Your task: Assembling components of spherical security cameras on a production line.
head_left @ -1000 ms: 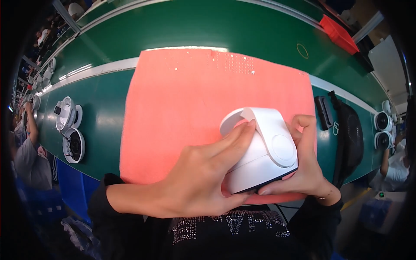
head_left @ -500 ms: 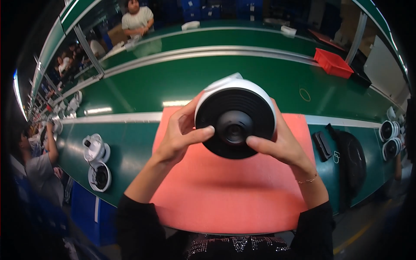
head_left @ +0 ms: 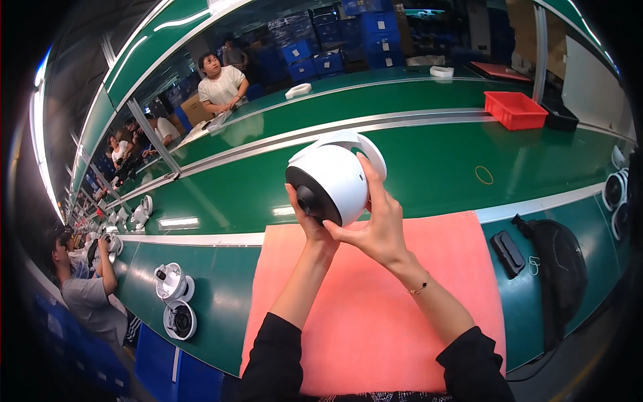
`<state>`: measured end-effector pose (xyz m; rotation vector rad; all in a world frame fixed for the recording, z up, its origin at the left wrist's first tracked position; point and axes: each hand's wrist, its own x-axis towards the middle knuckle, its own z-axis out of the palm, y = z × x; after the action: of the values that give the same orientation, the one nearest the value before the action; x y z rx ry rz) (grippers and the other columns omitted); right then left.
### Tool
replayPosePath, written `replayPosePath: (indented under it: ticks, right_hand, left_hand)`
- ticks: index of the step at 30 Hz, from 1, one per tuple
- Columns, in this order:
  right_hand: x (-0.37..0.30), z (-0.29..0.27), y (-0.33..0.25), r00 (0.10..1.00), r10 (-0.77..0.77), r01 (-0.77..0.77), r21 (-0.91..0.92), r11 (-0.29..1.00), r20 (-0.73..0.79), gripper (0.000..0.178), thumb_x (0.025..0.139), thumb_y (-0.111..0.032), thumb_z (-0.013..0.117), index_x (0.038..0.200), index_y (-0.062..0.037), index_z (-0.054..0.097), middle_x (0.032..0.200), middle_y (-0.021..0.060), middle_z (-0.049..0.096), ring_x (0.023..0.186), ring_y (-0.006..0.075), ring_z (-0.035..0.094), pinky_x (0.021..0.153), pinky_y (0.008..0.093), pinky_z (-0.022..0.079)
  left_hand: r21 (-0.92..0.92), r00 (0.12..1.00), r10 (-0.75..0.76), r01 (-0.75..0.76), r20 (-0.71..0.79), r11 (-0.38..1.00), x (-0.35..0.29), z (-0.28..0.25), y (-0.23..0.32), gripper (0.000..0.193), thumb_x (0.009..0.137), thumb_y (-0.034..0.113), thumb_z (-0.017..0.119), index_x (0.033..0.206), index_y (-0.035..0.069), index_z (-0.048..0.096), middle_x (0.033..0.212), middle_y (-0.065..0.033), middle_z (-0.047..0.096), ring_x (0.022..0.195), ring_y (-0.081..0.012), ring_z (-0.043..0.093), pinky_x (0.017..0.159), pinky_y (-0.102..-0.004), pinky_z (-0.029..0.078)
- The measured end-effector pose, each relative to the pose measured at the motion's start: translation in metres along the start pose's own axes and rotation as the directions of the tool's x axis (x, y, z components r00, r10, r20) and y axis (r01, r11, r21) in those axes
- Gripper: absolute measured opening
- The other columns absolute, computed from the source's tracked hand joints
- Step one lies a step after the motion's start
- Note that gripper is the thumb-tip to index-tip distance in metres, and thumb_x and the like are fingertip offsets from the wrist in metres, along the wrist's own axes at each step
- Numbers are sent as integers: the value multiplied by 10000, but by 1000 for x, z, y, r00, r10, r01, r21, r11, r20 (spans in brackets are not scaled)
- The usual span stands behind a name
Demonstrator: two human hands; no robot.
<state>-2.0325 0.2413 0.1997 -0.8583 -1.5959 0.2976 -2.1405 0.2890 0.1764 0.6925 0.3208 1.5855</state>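
Note:
A white, rounded security camera point(head_left: 341, 181) with a black front and a protruding lens is held up in both hands, turned so its black face points left. My left hand point(head_left: 313, 228) grips it from below at the black front, its fingers partly hidden. My right hand point(head_left: 378, 224) wraps its right side, thumb near the lower edge of the black face and fingers reaching up toward the white base plate. Beneath the hands lies a pink foam mat point(head_left: 382, 315) on the green bench.
Opened white camera housings point(head_left: 175, 285) stand left of the mat. To the right lie a black case point(head_left: 508, 254) and a black bag point(head_left: 556, 268); more camera units point(head_left: 615, 191) sit beyond. A red bin point(head_left: 516, 110) stands across the green conveyor point(head_left: 429, 157). A co-worker point(head_left: 90, 288) works at left.
The security camera has turned from facing me to facing left and moved slightly left. My right hand has shifted left with it, and the head view has tilted up.

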Motion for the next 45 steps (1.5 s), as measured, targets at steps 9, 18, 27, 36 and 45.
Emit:
replayPosePath:
  ticks: [9,18,27,36,45]
  right_hand:
    - [12,-41,91,637,754,-593,728,345,161,656,764,-486,600,1247,-102,376,1071,138,499,955,263,563,754,343,499]
    - [7,-62,146,561,826,-644,657,391,59,618,805,-525,526,1239,-99,416,1167,113,506,1032,255,538,868,398,422]
    - [-18,-13,152,513,858,-452,860,238,33,710,748,-441,667,1209,-42,303,1208,141,301,1112,339,401,960,477,389]
    - [-36,11,144,717,617,-697,348,627,323,146,895,-122,465,925,-14,558,693,26,537,608,81,513,573,190,462]
    - [-31,4,155,725,614,-689,322,649,313,142,892,-106,462,905,-9,565,701,25,525,616,78,508,580,192,468]
  left_hand:
    - [189,872,-488,473,40,860,16,-13,-34,623,837,514,506,1257,110,286,1178,-172,475,1074,-280,506,912,-388,429]
    - [806,827,-459,11,325,592,-26,-53,-88,190,882,137,504,957,-9,599,832,-103,643,779,-144,633,684,-265,512]
    - [826,811,-242,-437,533,356,-22,-63,-94,175,771,187,549,810,25,601,667,-155,586,595,-283,581,568,-376,446]
    - [802,815,-106,-524,570,285,-35,-68,-93,140,646,132,574,594,4,551,576,-142,562,514,-292,537,509,-397,434]
    - [786,802,-89,-547,590,287,-27,-67,-103,148,638,114,574,559,-8,546,562,-156,553,517,-297,542,506,-404,435]
